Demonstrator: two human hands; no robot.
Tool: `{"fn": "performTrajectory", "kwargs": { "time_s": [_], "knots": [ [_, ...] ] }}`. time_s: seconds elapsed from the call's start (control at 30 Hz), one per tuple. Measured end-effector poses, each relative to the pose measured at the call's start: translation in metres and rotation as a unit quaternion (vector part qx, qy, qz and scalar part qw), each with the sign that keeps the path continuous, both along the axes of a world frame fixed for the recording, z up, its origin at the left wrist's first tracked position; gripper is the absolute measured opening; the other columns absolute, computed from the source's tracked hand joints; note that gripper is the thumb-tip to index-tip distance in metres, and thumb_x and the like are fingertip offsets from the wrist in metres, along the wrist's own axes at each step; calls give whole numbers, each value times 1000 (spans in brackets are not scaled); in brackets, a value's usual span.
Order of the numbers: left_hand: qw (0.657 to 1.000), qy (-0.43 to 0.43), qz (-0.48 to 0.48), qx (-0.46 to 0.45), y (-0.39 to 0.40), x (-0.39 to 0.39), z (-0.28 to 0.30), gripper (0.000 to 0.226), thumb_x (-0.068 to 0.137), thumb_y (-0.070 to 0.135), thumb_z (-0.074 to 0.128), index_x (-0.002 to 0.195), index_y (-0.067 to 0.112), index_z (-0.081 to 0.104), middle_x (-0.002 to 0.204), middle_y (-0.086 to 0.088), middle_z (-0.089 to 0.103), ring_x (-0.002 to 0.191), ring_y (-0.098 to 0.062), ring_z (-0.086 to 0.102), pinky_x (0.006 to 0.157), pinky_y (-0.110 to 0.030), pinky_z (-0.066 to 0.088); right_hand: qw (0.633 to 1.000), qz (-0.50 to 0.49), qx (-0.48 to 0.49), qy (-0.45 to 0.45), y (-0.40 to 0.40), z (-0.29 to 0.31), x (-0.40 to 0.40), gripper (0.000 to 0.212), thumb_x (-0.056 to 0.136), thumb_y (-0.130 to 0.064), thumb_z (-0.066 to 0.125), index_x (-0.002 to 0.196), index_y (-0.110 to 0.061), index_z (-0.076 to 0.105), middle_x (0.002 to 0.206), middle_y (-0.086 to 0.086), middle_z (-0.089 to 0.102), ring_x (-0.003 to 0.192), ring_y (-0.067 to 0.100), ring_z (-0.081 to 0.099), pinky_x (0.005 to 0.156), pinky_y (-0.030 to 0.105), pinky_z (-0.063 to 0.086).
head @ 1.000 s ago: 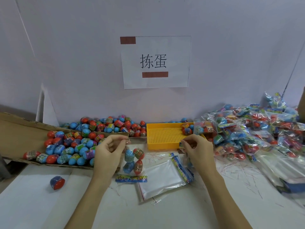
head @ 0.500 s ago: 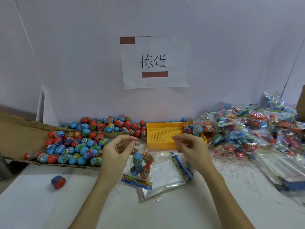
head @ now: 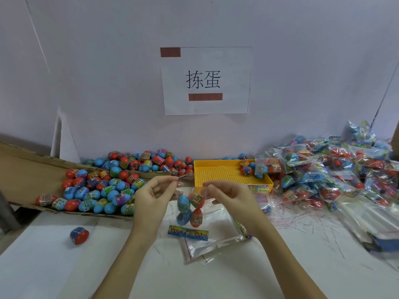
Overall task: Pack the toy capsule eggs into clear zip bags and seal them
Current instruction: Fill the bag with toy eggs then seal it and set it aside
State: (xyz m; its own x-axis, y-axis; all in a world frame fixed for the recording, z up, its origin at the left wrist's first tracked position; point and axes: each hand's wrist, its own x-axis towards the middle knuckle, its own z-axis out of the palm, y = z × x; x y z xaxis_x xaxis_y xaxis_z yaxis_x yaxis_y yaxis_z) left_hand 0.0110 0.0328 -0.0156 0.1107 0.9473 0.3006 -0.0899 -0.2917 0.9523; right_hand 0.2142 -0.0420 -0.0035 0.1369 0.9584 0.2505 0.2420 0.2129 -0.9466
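Both the left hand (head: 154, 196) and right hand (head: 227, 194) pinch the top edge of a clear zip bag (head: 190, 209) holding four capsule eggs. It hangs just in front of the yellow tray (head: 228, 172), above the stack of empty bags (head: 212, 238).

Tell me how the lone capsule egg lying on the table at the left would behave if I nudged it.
The lone capsule egg looks rounded and lies on its side on the smooth white table, so it would probably roll, likely in a curve. Its glossy shrink wrap suggests it may be slippery. It looks small and hollow, so probably light.
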Motion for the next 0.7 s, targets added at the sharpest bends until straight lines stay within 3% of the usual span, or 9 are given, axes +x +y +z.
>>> {"fn": "performTrajectory", "kwargs": {
  "time_s": [0.13, 0.23, 0.33, 0.43, 0.7],
  "knots": [
    [998, -7, -45, -44, 1, 0, -2, 14, 98, 10, 67, 109, 12, 75, 98, -5, 79, 88, -22, 77, 74, -27, 63, 996, -83, 22, -25, 5, -9, -5, 5, 93, -16, 73, 94, -14, 78, 82, 1, 77, 77, 17, 74, 69, 30, 61],
    [990, -26, -99, -94, 3, -2, -2, 18, 101, 12, 62, 115, 13, 72, 104, -7, 79, 94, -23, 76, 77, -27, 62, 996, -84, 12, -10, 5, -10, -3, 6, 95, -12, 70, 93, -11, 75, 82, 3, 76, 77, 17, 74, 68, 28, 61],
    [989, -21, -111, -91, 5, -5, -2, 30, 91, 4, 73, 119, 14, 70, 105, -6, 79, 97, -20, 76, 79, -26, 62, 997, -71, 5, 0, 4, -9, 0, 5, 95, -12, 70, 95, -10, 75, 85, 4, 77, 80, 19, 74, 71, 29, 62],
    [993, 13, -78, -85, 6, -7, -4, 29, 83, 8, 82, 111, 16, 75, 102, -3, 79, 97, -18, 76, 82, -29, 62, 998, -60, 3, 6, 3, -9, 1, 5, 93, -11, 72, 95, -11, 77, 83, 3, 78, 80, 19, 75, 72, 27, 61],
    [988, -11, -85, -128, 10, -12, -3, 17, 84, 4, 79, 92, 17, 83, 97, -7, 80, 94, -22, 77, 74, -22, 61, 998, -59, 25, 28, 3, -12, 10, 7, 91, -10, 75, 96, -11, 79, 82, 5, 78, 77, 22, 76, 70, 26, 60]
  ]
}}
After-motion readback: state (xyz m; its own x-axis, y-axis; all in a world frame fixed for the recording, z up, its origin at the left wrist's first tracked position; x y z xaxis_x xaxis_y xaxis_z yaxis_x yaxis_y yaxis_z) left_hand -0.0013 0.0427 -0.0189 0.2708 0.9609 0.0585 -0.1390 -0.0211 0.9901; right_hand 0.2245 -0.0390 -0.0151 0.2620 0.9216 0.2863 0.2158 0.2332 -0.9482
